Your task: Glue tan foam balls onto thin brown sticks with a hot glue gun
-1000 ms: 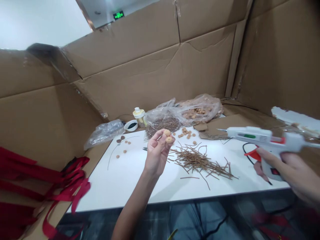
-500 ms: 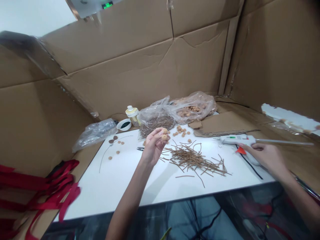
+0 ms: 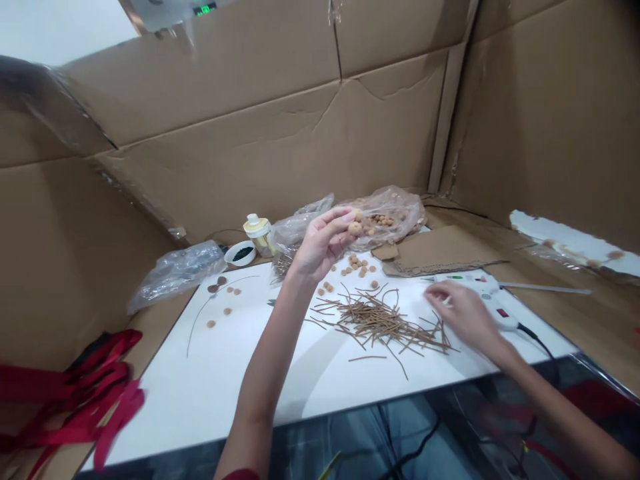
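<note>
My left hand is raised above the white board and pinches two small tan balls stuck together between thumb and fingertips. My right hand lies low over the board with loose fingers and nothing in them, its fingertips at the right end of a pile of thin brown sticks. The white glue gun lies on the board just behind that hand, its cord running off to the right. Several loose tan balls lie under my left hand.
Clear bags of tan balls and of sticks sit at the back, beside a small bottle and a white bowl. Cardboard walls enclose the board. Red ribbon lies left. A cardboard piece lies back right.
My right hand lowered the glue gun onto the board, let go and moved left to the sticks. My left hand rose and shifted right with the balls.
</note>
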A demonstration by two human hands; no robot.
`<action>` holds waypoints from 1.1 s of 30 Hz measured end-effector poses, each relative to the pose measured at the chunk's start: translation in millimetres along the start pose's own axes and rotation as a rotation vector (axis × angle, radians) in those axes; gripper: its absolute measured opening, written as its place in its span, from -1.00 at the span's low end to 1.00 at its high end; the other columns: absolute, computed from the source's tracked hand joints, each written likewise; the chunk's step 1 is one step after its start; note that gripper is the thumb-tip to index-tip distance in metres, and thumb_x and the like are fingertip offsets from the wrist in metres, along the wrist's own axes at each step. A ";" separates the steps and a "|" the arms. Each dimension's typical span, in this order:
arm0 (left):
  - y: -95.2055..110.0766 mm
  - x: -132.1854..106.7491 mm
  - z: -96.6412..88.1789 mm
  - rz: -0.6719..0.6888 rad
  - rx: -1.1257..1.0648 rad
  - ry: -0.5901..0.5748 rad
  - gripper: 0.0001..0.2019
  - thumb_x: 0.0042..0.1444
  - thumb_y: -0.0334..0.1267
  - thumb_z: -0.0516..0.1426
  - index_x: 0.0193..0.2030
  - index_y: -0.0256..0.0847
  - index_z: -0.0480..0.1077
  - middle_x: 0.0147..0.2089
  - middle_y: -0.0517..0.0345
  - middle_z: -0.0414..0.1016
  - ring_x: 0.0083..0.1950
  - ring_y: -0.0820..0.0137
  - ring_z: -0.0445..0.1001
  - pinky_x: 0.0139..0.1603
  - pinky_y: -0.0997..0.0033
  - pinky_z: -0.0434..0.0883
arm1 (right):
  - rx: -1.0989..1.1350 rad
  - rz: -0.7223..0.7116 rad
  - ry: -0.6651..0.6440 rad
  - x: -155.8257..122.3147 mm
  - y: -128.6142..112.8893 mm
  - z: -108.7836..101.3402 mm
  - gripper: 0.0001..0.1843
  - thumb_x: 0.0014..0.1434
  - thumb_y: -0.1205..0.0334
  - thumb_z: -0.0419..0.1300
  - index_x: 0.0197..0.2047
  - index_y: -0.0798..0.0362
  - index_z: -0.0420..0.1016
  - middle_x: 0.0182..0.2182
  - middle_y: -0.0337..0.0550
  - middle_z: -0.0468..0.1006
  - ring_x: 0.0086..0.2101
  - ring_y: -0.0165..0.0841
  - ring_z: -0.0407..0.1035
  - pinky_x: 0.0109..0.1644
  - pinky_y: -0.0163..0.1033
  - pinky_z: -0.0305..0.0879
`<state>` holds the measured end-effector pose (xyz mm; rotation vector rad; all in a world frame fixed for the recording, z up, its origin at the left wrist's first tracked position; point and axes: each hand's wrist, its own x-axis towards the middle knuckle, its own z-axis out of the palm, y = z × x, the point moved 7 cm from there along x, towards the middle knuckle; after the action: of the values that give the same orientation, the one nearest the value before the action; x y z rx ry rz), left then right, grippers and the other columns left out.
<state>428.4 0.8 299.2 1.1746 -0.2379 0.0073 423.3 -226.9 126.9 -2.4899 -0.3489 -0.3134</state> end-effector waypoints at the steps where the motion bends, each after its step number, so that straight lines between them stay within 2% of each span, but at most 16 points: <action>1: 1.4 1.9 3.9 0.018 -0.009 -0.016 -0.81 -0.14 -0.34 0.33 -0.36 -0.33 0.47 -0.44 0.18 0.46 -0.45 0.60 0.47 -0.45 0.74 0.42 | 0.033 -0.026 -0.080 1.9 -11.4 15.6 -0.75 0.20 0.14 0.08 -0.32 0.07 0.54 -0.39 -0.10 0.55 -0.35 -0.28 0.42 -0.23 -0.22 0.29; 3: 3.1 3.7 10.2 0.047 -0.021 -0.039 -0.80 -0.13 -0.32 0.33 -0.35 -0.32 0.48 -0.42 0.18 0.47 -0.44 0.59 0.48 -0.43 0.73 0.43 | 0.055 -0.024 -0.161 4.1 -27.2 40.6 -0.77 0.18 0.13 0.16 -0.37 0.10 0.52 -0.44 -0.16 0.52 -0.38 -0.33 0.40 -0.27 -0.22 0.28; 6: 2.5 2.5 15.0 0.062 -0.029 -0.058 -0.80 -0.13 -0.32 0.34 -0.34 -0.30 0.48 -0.40 0.20 0.48 -0.42 0.60 0.48 -0.37 0.69 0.45 | 0.065 0.019 -0.198 5.8 -37.6 63.6 -0.77 0.18 0.13 0.20 -0.38 0.12 0.48 -0.39 -0.18 0.49 -0.31 -0.33 0.38 -0.17 -0.15 0.29; 11: -0.8 -2.6 14.6 0.048 -0.008 -0.078 -0.82 -0.13 -0.32 0.33 -0.36 -0.28 0.48 -0.40 0.20 0.48 -0.42 0.59 0.48 -0.39 0.68 0.42 | 0.187 0.059 -0.225 7.5 -40.4 74.2 -0.78 0.20 0.14 0.22 -0.37 0.12 0.47 -0.39 -0.22 0.50 -0.29 -0.35 0.40 -0.10 -0.10 0.31; 16: -1.2 -5.6 6.1 0.037 0.029 -0.061 -0.83 -0.13 -0.31 0.33 -0.36 -0.27 0.49 -0.40 0.20 0.48 -0.42 0.57 0.48 -0.40 0.64 0.41 | 0.459 0.092 -0.153 14.1 -39.4 66.9 -0.77 0.23 0.14 0.19 -0.36 0.13 0.45 -0.41 -0.23 0.51 -0.33 -0.37 0.42 -0.14 -0.14 0.35; 19: -0.7 -7.7 1.4 0.020 0.022 -0.067 -0.82 -0.15 -0.33 0.35 -0.36 -0.27 0.49 -0.43 0.20 0.49 -0.43 0.58 0.48 -0.41 0.65 0.40 | 0.678 0.115 -0.079 23.5 -37.8 58.6 -0.72 0.24 0.07 0.17 -0.34 0.14 0.42 -0.42 -0.22 0.52 -0.34 -0.38 0.46 -0.16 -0.14 0.39; 21: 1.1 -9.7 -0.7 0.012 0.011 -0.068 -0.82 -0.16 -0.34 0.35 -0.37 -0.28 0.49 -0.45 0.20 0.49 -0.44 0.58 0.48 -0.42 0.67 0.39 | 0.818 0.132 -0.034 32.5 -38.0 50.1 -0.65 0.17 -0.03 0.22 -0.32 0.14 0.42 -0.42 -0.18 0.55 -0.34 -0.35 0.49 -0.16 -0.12 0.42; 24: 5.8 -13.4 -2.0 0.012 -0.008 -0.060 -0.81 -0.17 -0.34 0.36 -0.39 -0.28 0.49 -0.45 0.20 0.49 -0.44 0.57 0.48 -0.42 0.67 0.40 | 0.970 0.151 0.014 47.9 -44.5 30.1 -0.51 -0.06 -0.15 0.35 -0.29 0.13 0.46 -0.39 -0.06 0.60 -0.33 -0.27 0.53 -0.16 -0.13 0.44; 26: 9.3 -16.1 -1.7 0.018 -0.017 -0.056 -0.81 -0.18 -0.33 0.36 -0.40 -0.28 0.48 -0.45 0.20 0.49 -0.46 0.58 0.47 -0.41 0.67 0.41 | 1.036 0.147 0.018 57.7 -54.4 14.2 -0.47 -0.17 -0.15 0.40 -0.29 0.11 0.50 -0.35 0.00 0.63 -0.30 -0.23 0.54 -0.14 -0.14 0.44; 29: 12.9 -20.0 0.0 0.021 -0.017 -0.063 -0.80 -0.19 -0.33 0.36 -0.40 -0.29 0.48 -0.46 0.21 0.47 -0.46 0.58 0.46 -0.41 0.67 0.41 | 1.077 0.118 -0.011 68.3 -71.9 -4.4 -0.49 -0.20 -0.12 0.41 -0.29 0.09 0.52 -0.33 -0.02 0.64 -0.28 -0.23 0.54 -0.14 -0.17 0.43; 31: 14.4 -22.2 1.5 0.023 -0.010 -0.076 -0.81 -0.18 -0.33 0.36 -0.41 -0.29 0.47 -0.46 0.20 0.46 -0.46 0.57 0.46 -0.43 0.66 0.40 | 1.055 0.092 -0.043 71.8 -80.2 -6.8 -0.53 -0.15 -0.11 0.39 -0.29 0.09 0.52 -0.34 -0.05 0.64 -0.29 -0.27 0.53 -0.17 -0.21 0.41; 33: 15.9 -24.0 2.8 0.031 -0.001 -0.089 -0.82 -0.16 -0.33 0.35 -0.40 -0.28 0.48 -0.46 0.20 0.46 -0.45 0.56 0.46 -0.44 0.66 0.39 | 0.996 0.065 -0.089 71.8 -83.1 1.6 -0.57 -0.09 -0.10 0.36 -0.33 0.10 0.50 -0.39 -0.08 0.62 -0.35 -0.32 0.50 -0.24 -0.24 0.39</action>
<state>402.4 7.2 310.3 1.1718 -0.3345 -0.0173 464.6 -148.0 191.2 -1.5286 -0.3448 0.0192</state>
